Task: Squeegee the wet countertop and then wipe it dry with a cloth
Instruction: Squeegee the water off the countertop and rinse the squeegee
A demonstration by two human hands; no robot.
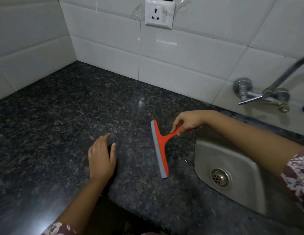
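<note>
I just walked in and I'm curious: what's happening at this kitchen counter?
A person is cleaning a dark speckled countertop next to a steel sink. Their right hand grips the handle of an orange squeegee, whose grey blade appears to rest on the countertop close to the sink's edge. The left hand is open, fingers straight, on or just above the countertop. No cloth is in view, so the drying step has not begun.

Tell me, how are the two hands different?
The right hand pinches the handle of the orange squeegee; the left hand holds nothing, fingers straight. The right hand is near the sink; the left hand is over the countertop, farther away. Both arms have patterned sleeves.
</note>
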